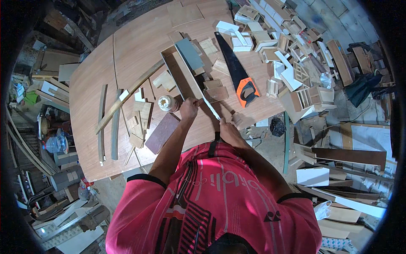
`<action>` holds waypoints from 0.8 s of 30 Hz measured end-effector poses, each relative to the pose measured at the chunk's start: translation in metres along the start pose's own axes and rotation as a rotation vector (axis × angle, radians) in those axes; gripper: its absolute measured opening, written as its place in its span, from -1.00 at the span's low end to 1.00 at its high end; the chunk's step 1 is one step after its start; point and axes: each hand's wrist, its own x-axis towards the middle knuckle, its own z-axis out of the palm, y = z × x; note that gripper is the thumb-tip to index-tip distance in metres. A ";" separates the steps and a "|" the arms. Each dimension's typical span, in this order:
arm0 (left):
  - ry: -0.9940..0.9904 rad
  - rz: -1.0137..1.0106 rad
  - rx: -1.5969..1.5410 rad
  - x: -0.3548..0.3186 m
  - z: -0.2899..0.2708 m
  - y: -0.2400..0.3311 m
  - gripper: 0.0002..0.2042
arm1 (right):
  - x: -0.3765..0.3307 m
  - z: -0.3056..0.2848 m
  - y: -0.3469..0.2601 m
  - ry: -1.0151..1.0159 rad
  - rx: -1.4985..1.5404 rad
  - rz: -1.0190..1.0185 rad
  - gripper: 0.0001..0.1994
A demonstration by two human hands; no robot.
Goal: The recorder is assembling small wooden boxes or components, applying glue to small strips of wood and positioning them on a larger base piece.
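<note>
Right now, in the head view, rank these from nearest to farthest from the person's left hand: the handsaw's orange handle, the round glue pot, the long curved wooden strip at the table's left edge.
From the left hand:
1. Round glue pot, just to its left on the table.
2. Handsaw's orange handle, off to the right, past the strip being held.
3. Long curved wooden strip, far left, near the table's edge.

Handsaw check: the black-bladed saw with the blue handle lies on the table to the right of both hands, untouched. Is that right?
Not quite. The head view shows the handsaw with an orange handle, not blue. The rest holds: it lies on the table, right of the left hand and right hand, untouched.
</note>
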 end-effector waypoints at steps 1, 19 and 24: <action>-0.001 0.002 0.001 0.000 -0.001 0.002 -0.85 | -0.001 -0.001 0.000 0.001 -0.008 -0.005 -0.70; -0.017 -0.006 -0.020 0.001 0.008 -0.010 -0.85 | -0.019 -0.012 0.009 0.103 0.167 0.012 -0.74; 0.254 0.120 -0.087 -0.026 -0.008 0.006 -0.76 | -0.015 0.013 0.038 0.469 0.171 -0.538 -0.76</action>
